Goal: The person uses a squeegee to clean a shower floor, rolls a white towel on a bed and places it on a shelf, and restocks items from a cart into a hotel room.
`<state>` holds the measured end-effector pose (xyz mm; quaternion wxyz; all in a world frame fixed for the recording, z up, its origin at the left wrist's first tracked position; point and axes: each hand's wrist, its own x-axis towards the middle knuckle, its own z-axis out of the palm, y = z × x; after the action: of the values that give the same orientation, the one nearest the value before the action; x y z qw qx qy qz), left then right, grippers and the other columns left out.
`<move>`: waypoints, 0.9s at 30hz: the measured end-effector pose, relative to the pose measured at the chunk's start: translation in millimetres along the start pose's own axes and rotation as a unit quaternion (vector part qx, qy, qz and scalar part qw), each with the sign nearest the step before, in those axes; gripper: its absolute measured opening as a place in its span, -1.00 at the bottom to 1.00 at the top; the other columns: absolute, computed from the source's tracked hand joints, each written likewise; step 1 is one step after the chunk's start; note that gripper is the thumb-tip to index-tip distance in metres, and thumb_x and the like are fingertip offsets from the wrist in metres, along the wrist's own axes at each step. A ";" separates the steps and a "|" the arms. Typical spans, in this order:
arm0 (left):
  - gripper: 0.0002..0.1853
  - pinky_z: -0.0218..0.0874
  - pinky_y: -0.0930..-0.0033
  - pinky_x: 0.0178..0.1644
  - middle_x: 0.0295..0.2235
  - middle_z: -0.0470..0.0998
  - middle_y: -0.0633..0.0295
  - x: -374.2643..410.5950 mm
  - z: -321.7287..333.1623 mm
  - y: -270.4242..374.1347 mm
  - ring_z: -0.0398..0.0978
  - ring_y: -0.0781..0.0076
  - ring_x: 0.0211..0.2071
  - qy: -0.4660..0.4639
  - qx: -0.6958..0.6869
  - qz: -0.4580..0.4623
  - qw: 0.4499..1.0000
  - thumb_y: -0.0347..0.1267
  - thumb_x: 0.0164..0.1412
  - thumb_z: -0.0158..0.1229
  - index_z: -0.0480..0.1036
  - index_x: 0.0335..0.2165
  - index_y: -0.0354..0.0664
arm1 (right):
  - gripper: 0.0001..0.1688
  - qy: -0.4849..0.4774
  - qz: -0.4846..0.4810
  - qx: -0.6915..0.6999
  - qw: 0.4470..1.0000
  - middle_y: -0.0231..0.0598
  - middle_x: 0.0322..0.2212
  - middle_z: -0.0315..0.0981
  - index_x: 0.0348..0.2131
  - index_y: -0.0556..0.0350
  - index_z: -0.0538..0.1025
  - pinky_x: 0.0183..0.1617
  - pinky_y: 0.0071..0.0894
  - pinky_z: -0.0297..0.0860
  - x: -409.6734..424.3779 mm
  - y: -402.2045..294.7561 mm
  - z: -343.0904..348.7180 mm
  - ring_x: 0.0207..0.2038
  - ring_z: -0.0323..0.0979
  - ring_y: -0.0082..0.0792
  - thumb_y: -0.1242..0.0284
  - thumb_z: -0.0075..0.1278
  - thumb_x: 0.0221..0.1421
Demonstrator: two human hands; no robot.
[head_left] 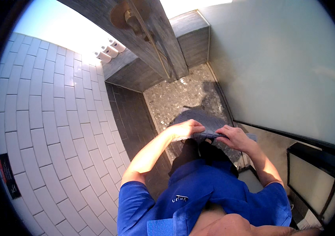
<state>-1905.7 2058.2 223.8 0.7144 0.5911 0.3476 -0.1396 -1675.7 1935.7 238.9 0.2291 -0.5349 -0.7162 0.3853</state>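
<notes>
In front of my legs, a grey-blue textured mat (197, 117) hangs between both hands; whether it is cloth or rubber I cannot tell. My left hand (188, 129) pinches its near edge between thumb and fingers. A short way to the right, my right hand (234, 137) grips the same edge. One corner of the mat sticks out past the right wrist. The lower part of the mat hides some of the speckled shower floor (170, 97) and most of my feet.
Frosted glass panels (279, 73) with dark frames stand close on the right. White wall tiles (67, 118) run along the left. Ahead, a shower hose (152, 41) hangs on a grey pillar (175, 53). Three pump bottles (110, 51) sit on the ledge (123, 66).
</notes>
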 end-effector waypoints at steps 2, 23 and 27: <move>-0.64 0.23 0.34 -0.35 -0.49 0.50 0.12 0.0 4.6 4.5 0.43 0.36 -0.43 0.074 0.110 0.065 0.989 -0.16 0.23 0.03 0.45 -0.30 -0.29 | -0.76 -0.001 -0.003 0.048 0.999 -0.05 -0.44 0.47 -0.35 0.13 0.50 -0.29 -0.22 0.37 5.0 14.3 5.2 -0.34 0.45 -0.04 0.31 0.01 0.09; -0.45 0.22 0.32 -0.25 -0.37 0.54 0.20 7.5 -28.9 -21.8 0.42 0.42 -0.30 -0.048 0.093 -0.094 0.990 0.03 0.11 0.14 0.47 -0.28 -0.32 | -0.44 -0.135 -0.020 -0.174 0.975 -0.02 -0.42 0.43 -0.13 0.06 0.29 -0.20 -0.12 0.34 42.5 20.9 -10.5 -0.16 0.40 -0.06 0.19 0.12 -0.04; -0.47 0.25 0.25 -0.21 -0.34 0.52 0.12 6.6 -42.1 -25.1 0.46 0.16 -0.25 0.031 0.294 0.038 0.955 0.00 0.02 0.21 0.42 -0.31 -0.29 | -0.53 -0.294 0.139 -0.020 0.946 -0.01 -0.34 0.43 -0.18 0.13 0.34 -0.22 -0.17 0.34 62.5 42.7 -0.2 -0.15 0.39 -0.06 0.25 0.11 -0.01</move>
<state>-1930.2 2092.6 198.1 0.5030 0.7915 0.2907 -0.1900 -1670.6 2000.2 199.7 -0.0577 -0.4967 -0.6777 0.5391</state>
